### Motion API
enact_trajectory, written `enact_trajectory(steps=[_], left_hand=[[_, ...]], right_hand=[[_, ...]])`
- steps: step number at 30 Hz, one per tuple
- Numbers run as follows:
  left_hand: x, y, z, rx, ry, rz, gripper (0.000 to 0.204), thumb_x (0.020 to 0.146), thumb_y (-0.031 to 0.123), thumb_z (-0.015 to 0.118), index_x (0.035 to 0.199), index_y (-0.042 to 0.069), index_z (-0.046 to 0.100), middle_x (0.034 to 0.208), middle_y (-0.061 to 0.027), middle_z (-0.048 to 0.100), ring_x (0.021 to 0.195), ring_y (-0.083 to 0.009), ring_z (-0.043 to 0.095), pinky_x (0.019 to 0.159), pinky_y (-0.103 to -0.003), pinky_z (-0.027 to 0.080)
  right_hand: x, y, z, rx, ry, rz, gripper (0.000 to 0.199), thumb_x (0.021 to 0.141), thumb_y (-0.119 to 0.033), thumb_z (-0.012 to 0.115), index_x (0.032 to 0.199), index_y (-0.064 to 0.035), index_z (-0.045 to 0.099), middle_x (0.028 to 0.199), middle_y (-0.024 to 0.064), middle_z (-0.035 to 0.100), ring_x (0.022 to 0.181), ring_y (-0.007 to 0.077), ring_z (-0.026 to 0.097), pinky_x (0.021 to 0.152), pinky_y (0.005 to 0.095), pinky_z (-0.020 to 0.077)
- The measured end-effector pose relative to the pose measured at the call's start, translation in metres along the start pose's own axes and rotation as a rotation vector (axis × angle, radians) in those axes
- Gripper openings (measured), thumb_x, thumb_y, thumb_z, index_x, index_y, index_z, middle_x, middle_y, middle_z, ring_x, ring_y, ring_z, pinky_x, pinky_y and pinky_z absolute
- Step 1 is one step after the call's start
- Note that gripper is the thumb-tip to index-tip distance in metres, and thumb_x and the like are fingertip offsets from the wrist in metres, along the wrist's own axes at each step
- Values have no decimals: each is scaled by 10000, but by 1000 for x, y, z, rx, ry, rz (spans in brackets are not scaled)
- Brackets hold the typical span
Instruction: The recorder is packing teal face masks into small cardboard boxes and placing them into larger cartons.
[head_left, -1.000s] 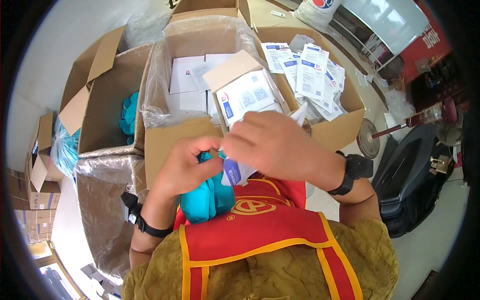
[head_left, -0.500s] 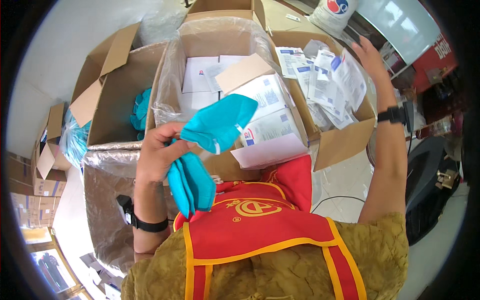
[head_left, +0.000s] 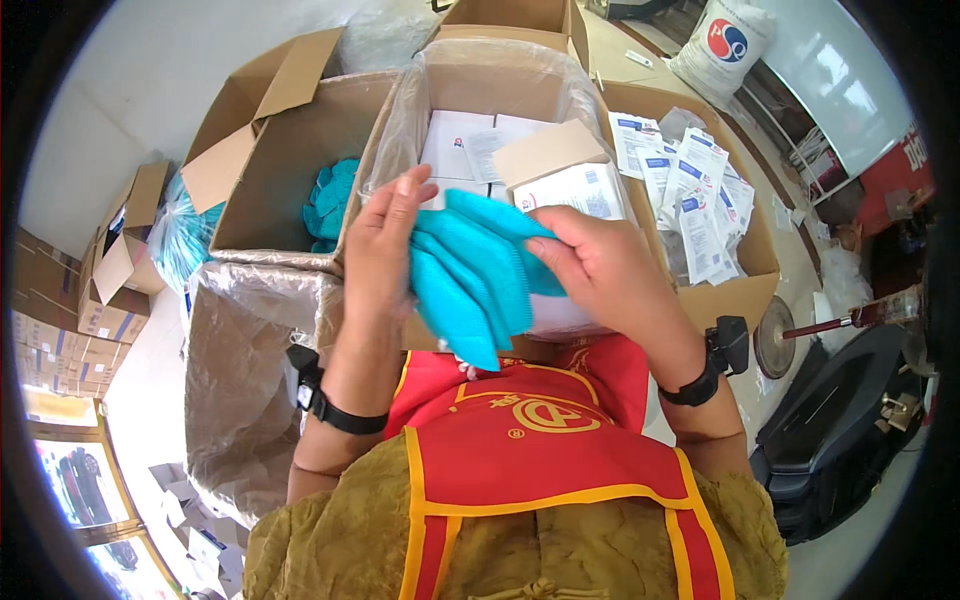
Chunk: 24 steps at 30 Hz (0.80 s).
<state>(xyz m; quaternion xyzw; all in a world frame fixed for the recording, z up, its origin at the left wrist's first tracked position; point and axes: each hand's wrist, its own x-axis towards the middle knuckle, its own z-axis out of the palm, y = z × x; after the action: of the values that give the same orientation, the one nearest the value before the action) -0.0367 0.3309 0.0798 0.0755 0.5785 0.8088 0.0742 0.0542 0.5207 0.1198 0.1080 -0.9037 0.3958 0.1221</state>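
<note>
Several teal folded face masks [head_left: 470, 275] are fanned out between my hands, above the front of the middle box. My left hand [head_left: 380, 245] is closed at their left edge, with part of its fingers hidden behind them. At the right end, my right hand [head_left: 610, 265] pinches a mask between thumb and fingers. Just beyond the masks, an opened small white carton [head_left: 575, 190] with its flap up rests in the plastic-lined cardboard box [head_left: 490, 85].
More teal masks [head_left: 330, 200] lie in the left cardboard box [head_left: 275, 190]. Loose white packets [head_left: 700, 190] fill part of the right box [head_left: 730, 295]. A plastic-lined box [head_left: 235, 390] stands by my left forearm. A black seat [head_left: 830, 400] is at the right.
My right hand has come back from above the packet box to the masks and grips one. The masks are now fanned together, and a raised packet has dropped into the right box.
</note>
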Motion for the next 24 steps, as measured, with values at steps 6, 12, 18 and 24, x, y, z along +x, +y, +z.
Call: enact_trajectory(steps=[6, 12, 18, 24], left_hand=[[-9, -1, 13, -135, -27, -13, 255, 889, 255, 633, 935, 5, 616, 841, -73, 641, 686, -81, 553, 626, -219, 460], [-12, -6, 13, -190, 99, 17, 197, 891, 232, 630, 845, 46, 583, 731, -7, 578, 601, -65, 504, 564, -221, 436], [-87, 3, -24, -210, -235, -342, 552, 884, 422, 598, 1223, 7, 465, 1111, -105, 551, 1012, -166, 546, 867, -301, 446], [-123, -8, -52, -273, -653, -458, 1061, 700, 501, 761, 1441, 71, 135, 1301, -97, 445, 1210, -234, 433, 1020, -371, 346]], right_hand=[[-7, -29, 14, 340, -182, 129, 334, 947, -212, 503, 1245, -61, 496, 923, 138, 659, 794, 251, 639, 715, 318, 494], [-19, -41, 32, -22, -66, -194, 718, 810, -171, 670, 1398, -33, 282, 1289, 231, 477, 1129, 373, 527, 911, 394, 436], [-55, -11, 4, 337, -353, 55, 833, 755, -187, 715, 1423, -63, 233, 1331, 207, 440, 1193, 336, 471, 986, 388, 393], [-77, -12, 10, 401, -465, 139, 690, 753, -221, 721, 1328, -51, 378, 1258, 176, 495, 1159, 266, 502, 965, 363, 404]])
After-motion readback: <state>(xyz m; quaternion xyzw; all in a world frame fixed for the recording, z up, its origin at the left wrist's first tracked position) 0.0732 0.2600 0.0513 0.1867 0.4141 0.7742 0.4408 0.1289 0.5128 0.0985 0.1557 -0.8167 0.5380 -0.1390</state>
